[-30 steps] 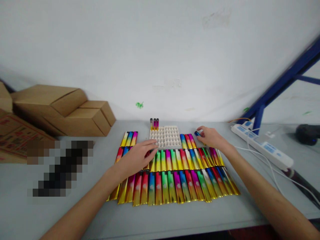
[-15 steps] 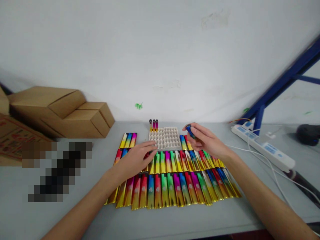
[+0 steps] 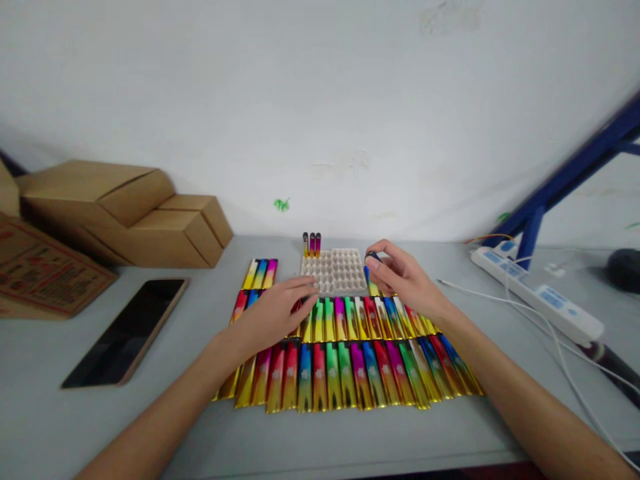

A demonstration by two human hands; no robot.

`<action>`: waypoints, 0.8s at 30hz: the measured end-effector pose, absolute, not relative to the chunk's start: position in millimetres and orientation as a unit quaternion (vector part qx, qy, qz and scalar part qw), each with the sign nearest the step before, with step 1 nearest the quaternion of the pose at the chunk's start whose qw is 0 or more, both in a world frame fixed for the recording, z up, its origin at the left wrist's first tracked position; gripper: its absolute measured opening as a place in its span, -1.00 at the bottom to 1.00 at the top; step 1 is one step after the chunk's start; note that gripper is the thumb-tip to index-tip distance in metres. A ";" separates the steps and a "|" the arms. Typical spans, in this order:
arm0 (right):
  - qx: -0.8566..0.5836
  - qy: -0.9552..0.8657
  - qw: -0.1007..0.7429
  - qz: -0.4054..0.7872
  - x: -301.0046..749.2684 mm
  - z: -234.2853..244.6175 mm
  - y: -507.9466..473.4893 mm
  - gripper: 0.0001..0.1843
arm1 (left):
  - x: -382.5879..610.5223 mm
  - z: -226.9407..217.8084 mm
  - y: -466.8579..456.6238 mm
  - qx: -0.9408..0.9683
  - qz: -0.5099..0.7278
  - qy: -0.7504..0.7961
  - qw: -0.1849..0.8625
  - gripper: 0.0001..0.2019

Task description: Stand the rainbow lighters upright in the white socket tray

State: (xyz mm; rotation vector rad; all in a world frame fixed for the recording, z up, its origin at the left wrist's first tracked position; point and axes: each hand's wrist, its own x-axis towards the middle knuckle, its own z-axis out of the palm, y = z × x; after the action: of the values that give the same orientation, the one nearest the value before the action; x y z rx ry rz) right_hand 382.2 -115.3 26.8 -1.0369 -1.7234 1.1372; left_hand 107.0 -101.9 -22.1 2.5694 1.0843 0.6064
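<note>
My right hand is closed on a lighter, just right of the white tray; the lighter's dark top shows between thumb and fingers, while its body is mostly hidden. My left hand rests over the lighters near the tray's front left corner, fingers loosely stretched out and no object visible in them. Rows of shiny lighters, coloured at the top and gold at the base, lie in front of the tray. The tray is full of small cells. Three lighters stand upright at its back left corner.
A phone lies on the grey table at left, with cardboard boxes behind it. To the right are a white power strip, loose cables and a blue metal frame. A wall rises behind the table.
The lighter in my right hand has tilted so its dark top faces me, and the hand has shifted slightly. My left hand stays about where it was. The camera view has moved slightly.
</note>
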 end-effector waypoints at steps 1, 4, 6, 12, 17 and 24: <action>-0.430 -0.701 0.400 0.404 381.9 25.4 -115.7 -0.66 | 107.2 -21.8 -102.0 0.891 0.209 0.376 0.143 -0.62; -0.489 -0.740 0.371 0.277 380.8 22.6 -118.1 -0.54 | 107.7 -21.1 -102.4 0.891 0.206 0.381 0.137 -0.61; -0.516 -0.750 0.350 0.221 379.7 22.7 -120.0 -0.53 | 107.8 -20.9 -102.5 0.891 0.204 0.383 0.135 -0.61; -0.520 -0.783 0.295 0.171 374.5 29.0 -124.5 -0.66 | 107.3 -22.3 -101.9 0.891 0.211 0.381 0.132 -0.63; -0.517 -0.785 0.290 0.180 373.1 29.0 -124.8 -0.69 | 107.1 -22.2 -101.7 0.892 0.209 0.380 0.126 -0.63; -0.520 -0.777 0.300 0.190 374.5 25.8 -122.8 -0.65 | 107.3 -19.5 -103.0 0.891 0.204 0.384 0.132 -0.63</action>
State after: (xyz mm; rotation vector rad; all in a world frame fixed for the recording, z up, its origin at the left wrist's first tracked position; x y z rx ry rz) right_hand 374.5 -122.8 25.8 -1.3804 -2.0612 0.5040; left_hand 107.3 -103.0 -19.5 2.5856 1.1148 0.5906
